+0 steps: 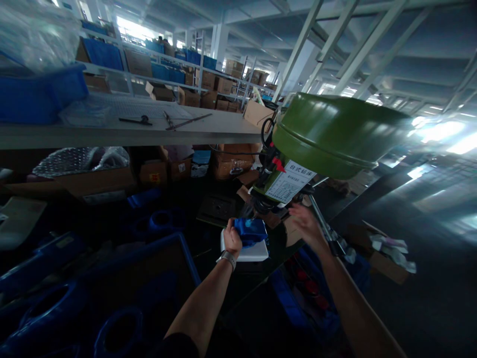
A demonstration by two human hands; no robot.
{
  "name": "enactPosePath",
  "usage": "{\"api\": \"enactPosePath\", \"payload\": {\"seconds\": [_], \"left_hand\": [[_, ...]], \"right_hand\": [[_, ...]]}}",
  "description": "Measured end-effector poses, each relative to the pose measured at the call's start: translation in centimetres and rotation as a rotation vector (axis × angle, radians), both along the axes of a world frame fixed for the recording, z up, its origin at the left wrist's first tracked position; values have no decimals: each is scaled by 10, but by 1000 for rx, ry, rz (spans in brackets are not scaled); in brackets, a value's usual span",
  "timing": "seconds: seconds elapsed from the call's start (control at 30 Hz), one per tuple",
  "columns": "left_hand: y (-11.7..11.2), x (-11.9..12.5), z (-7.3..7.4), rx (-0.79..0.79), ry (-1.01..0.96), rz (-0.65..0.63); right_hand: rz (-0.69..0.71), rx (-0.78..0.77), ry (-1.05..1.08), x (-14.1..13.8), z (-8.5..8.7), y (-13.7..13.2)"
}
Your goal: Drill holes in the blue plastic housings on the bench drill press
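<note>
My left hand, with a watch at its wrist, is closed on the left side of a blue metal part. That part rests on a white block, right below the spindle of a green bench drill press. Whether the drill bit touches the part is too dark to tell. To the right, my right hand is slightly blurred, its fingers stretched out and nothing seen in them. It is beside the press's feed handle, under the head with its white label plate.
Blue ring-shaped castings and a blue crate lie at the left. A blue bin with red pieces stands below my right arm. Behind, a shelf carries tools and a blue tub. An open carton lies at the right.
</note>
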State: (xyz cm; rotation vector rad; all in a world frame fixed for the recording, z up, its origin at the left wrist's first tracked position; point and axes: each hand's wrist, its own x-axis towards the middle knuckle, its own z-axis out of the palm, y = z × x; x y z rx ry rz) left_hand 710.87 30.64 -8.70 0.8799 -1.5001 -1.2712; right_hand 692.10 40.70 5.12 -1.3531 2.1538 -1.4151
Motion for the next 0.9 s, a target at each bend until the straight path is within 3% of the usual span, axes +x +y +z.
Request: {"api": "enactPosePath", "payload": {"seconds": [0.1,0.2,0.5,0.63,0.9], "left_hand": [[-1,0,2,-6,-13,1],[0,0,3,-3,-34,7],[14,2,8,53,-85,37],[22,7,9,77,-95,24],[36,15,2,-19,-112,6]], "right_hand": [[238,293,-131,15,-55,-3],[353,396,-237,20,-77,-14],[395,432,-283,4,-75,-23],[414,449,-296,6,-72,-24],[361,443,-245,19,-69,-6]]}}
